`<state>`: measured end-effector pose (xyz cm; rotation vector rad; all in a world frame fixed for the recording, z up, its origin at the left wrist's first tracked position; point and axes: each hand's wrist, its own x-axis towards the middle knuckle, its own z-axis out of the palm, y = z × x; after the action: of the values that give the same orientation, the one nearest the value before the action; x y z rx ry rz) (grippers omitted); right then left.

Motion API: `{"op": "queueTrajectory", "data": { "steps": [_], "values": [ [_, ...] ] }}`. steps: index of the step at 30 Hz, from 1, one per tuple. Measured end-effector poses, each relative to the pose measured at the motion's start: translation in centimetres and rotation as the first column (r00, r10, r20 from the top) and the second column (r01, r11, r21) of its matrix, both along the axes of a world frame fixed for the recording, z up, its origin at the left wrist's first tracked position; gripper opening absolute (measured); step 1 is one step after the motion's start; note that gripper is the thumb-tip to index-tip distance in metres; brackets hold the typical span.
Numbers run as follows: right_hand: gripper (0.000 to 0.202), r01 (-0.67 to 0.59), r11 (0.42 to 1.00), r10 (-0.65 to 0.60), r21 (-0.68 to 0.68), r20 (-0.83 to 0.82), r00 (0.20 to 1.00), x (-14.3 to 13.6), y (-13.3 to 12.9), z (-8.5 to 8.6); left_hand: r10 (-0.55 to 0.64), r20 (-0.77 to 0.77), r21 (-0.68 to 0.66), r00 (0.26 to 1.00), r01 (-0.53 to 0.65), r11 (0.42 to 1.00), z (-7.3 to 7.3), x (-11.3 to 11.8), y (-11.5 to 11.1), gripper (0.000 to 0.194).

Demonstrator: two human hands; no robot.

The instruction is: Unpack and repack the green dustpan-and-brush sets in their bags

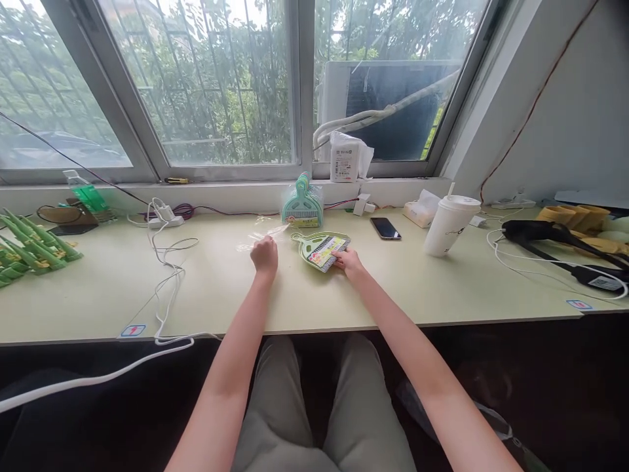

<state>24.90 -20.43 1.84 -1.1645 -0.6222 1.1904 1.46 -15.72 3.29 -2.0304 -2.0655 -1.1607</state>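
My right hand (348, 261) grips the right edge of a small green dustpan and brush set (314, 248) with a yellow printed label, just above or on the table. To its left my left hand (265, 254) is closed in a fist beside a clear plastic bag (260, 235); the fist hides whatever may be pinched in it. Behind both hands, more green dustpan and brush sets (302, 208) in clear wrapping lean upright against the wall below the window.
A phone (386, 228), a tissue pack (420, 208) and a white cup with a straw (449, 226) stand right. White cables (170, 269) and green packaged items (34, 252) lie left. Black straps (555, 252) sit far right. The table's front edge (319, 328) is near my legs.
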Motion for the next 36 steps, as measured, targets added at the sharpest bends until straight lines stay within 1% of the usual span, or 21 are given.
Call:
{"op": "queueTrajectory", "data": {
  "steps": [2,5,8,10,12,14,16,18,21,23,25,26,28,29,30,31,32,33,34,35,36],
  "values": [
    [0.022,-0.062,0.998,0.062,0.032,0.01,0.998,-0.4,-0.2,0.1,-0.076,0.022,0.064,0.997,0.075,0.995,-0.3,0.4,-0.1,0.033],
    [0.023,-0.166,0.983,0.163,0.073,0.052,0.985,-1.0,-0.6,0.6,-0.21,0.044,0.128,0.977,0.203,0.971,-0.6,1.0,-0.3,0.029],
    [0.025,-0.214,0.974,0.208,0.078,0.079,0.975,-1.3,-0.8,0.9,-0.257,0.047,0.147,0.965,0.248,0.958,-0.6,1.1,-0.5,0.03],
    [0.024,-0.183,0.981,0.178,0.067,0.071,0.981,-1.3,-0.7,0.9,-0.249,0.082,0.151,0.965,0.235,0.96,-0.5,1.1,-0.5,0.03],
    [0.024,-0.107,0.992,0.104,0.061,0.044,0.994,-1.1,-0.5,0.7,-0.249,0.151,0.157,0.957,0.226,0.961,-0.5,1.0,-0.5,0.029],
    [0.023,-0.024,0.998,0.024,0.063,0.009,1.0,-0.9,-0.3,0.4,-0.277,0.212,0.163,0.937,0.246,0.955,-0.5,1.1,-0.5,0.027],
    [0.021,0.033,0.997,-0.032,0.064,-0.025,0.999,-0.7,-0.2,0.2,-0.342,0.252,0.175,0.906,0.305,0.936,-0.5,1.3,-0.5,0.022],
    [0.019,0.036,0.997,-0.033,0.07,-0.047,0.998,-0.7,-0.1,0.1,-0.432,0.293,0.205,0.853,0.385,0.9,-0.4,1.7,-0.8,0.017],
    [0.016,-0.047,0.994,0.052,0.097,-0.044,0.998,-0.8,-0.1,0.1,-0.551,0.374,0.266,0.746,0.483,0.834,0.2,2.6,-1.7,0.014],
    [0.015,-0.091,0.989,0.096,0.117,-0.038,0.995,-1.0,0.0,0.0,-0.584,0.392,0.291,0.711,0.507,0.812,0.7,3.2,-2.5,0.012],
    [0.014,-0.103,0.984,0.11,0.144,-0.04,0.993,-1.1,0.1,0.0,-0.568,0.376,0.313,0.732,0.476,0.822,1.3,3.8,-3.3,0.019],
    [0.013,-0.106,0.981,0.114,0.164,-0.043,0.993,-1.1,0.1,0.0,-0.535,0.381,0.327,0.754,0.432,0.841,1.5,3.9,-3.6,0.03],
    [0.013,-0.112,0.972,0.124,0.208,-0.045,0.991,-1.1,0.2,0.0,-0.429,0.45,0.357,0.783,0.282,0.89,2.0,3.9,-3.8,0.06],
    [0.013,-0.117,0.966,0.13,0.229,-0.044,0.99,-1.1,0.2,0.0,-0.362,0.514,0.365,0.778,0.183,0.913,2.1,3.6,-3.6,0.074],
    [0.013,-0.122,0.961,0.137,0.248,-0.043,0.99,-1.2,0.2,0.1,-0.301,0.591,0.36,0.748,0.09,0.929,2.3,3.2,-3.2,0.084],
    [0.013,-0.127,0.956,0.143,0.264,-0.042,0.989,-1.2,0.2,0.1,-0.265,0.672,0.34,0.691,0.03,0.94,2.4,2.7,-2.7,0.088],
    [0.014,-0.129,0.952,0.146,0.276,-0.042,0.988,-1.3,0.2,0.2,-0.262,0.751,0.311,0.607,0.026,0.95,2.4,2.2,-2.2,0.087],
    [0.016,-0.133,0.949,0.151,0.286,-0.041,0.988,-1.4,0.1,0.2,-0.284,0.818,0.277,0.499,0.091,0.957,2.5,1.6,-1.6,0.081],
    [0.018,-0.138,0.946,0.156,0.294,-0.039,0.987,-1.5,0.0,0.3,-0.315,0.871,0.249,0.377,0.215,0.944,2.4,1.2,-1.0,0.074],
    [0.021,-0.138,0.944,0.155,0.301,-0.034,0.987,-1.7,-0.1,0.3,-0.341,0.905,0.237,0.255,0.364,0.901,2.3,0.9,-0.6,0.067],
    [0.023,-0.13,0.943,0.146,0.307,-0.028,0.989,-1.8,-0.2,0.3,-0.355,0.922,0.238,0.153,0.498,0.833,2.2,0.8,-0.2,0.061]
  ]
}}
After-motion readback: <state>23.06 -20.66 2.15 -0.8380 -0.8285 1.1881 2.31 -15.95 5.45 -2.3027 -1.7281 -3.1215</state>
